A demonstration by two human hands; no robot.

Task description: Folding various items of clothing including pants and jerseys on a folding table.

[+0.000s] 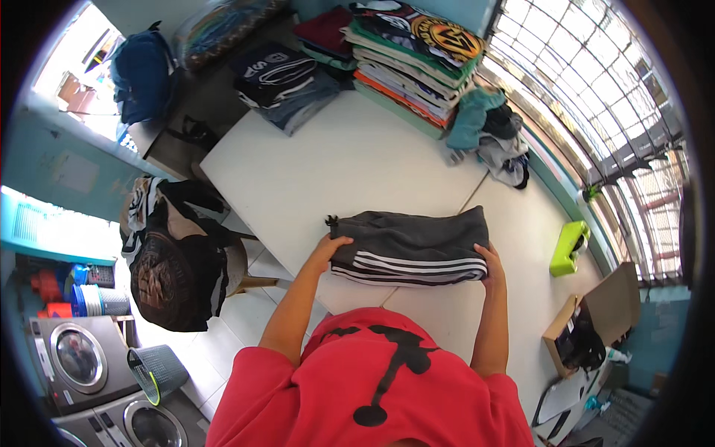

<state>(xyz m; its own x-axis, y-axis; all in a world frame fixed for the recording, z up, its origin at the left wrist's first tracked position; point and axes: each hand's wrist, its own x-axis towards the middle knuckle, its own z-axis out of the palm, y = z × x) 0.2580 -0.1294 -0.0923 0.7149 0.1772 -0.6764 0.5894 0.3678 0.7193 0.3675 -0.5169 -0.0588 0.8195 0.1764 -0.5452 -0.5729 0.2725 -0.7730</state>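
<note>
A dark grey garment with white stripes (413, 240), folded into a long bundle, lies on the white table (313, 162) in front of me. My left hand (330, 250) grips its left end, thumb on top, beside a small dark cord or tuft. At the other end my right hand (489, 261) holds the striped edge, its fingers partly hidden by the cloth. Beyond it stands a tall stack of folded clothes (413, 61), with a lower pile of folded dark clothes and jeans (285, 78) to its left.
Loose crumpled clothes (494, 134) lie by the barred window. A lime-green holder (568, 248) and an open cardboard box (558, 335) are on the right. At left, dark clothes (173, 257) cover a chair; a grey basket (159, 371) sits by the washing machines (78, 357).
</note>
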